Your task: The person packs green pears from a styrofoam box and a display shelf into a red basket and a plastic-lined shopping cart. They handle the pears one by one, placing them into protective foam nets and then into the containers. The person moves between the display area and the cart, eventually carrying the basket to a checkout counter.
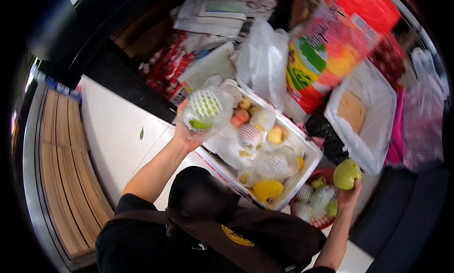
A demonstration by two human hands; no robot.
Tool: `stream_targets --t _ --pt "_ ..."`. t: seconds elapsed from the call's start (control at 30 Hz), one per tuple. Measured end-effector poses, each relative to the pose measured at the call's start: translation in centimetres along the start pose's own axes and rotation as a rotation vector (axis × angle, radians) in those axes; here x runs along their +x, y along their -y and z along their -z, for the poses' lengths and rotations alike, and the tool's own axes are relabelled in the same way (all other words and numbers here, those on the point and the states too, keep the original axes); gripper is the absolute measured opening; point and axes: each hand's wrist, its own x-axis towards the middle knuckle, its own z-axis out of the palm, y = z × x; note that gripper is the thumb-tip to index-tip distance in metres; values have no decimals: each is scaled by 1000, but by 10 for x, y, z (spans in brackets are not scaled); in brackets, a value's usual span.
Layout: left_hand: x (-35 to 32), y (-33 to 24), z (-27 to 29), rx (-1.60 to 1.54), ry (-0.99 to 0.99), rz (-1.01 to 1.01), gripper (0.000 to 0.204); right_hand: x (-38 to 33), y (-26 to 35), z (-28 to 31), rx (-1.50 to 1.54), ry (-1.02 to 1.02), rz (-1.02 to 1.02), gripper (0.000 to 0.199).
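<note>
Low in the frame, toward the right, the right hand has its fingers curled around the lower side of a bare green fruit and holds it up. Below and to the left of it sits a red basket with more pale green fruit, several pieces in white foam nets. The left hand, left of the middle, is well apart from the right and supports a net-wrapped green fruit with clear plastic around it; whether the plastic is a bag or a loose sheet is hard to tell.

Between the hands stands a white foam box of mixed fruit, among it a yellow netted fruit near the lower end and a peach-coloured fruit farther up.

Judging from this, the step in hand is sorting or bagging fruit, one piece to each hand. The next move seems to call for keeping the plastic's mouth open and bringing the bare fruit across gently, without bruising it.

Farther off, at the upper right, lie a red printed package and a lined box; newspapers fill the top middle.
</note>
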Motion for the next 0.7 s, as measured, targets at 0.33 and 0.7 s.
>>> stream_targets --t 0.33,0.7 --pt "6 89 -65 45 1 75 50 -78 23 126 -130 -461 61 53" --pt "-12 231 -66 10 -63 375 38 -16 16 128 -352 -193 -79 58"
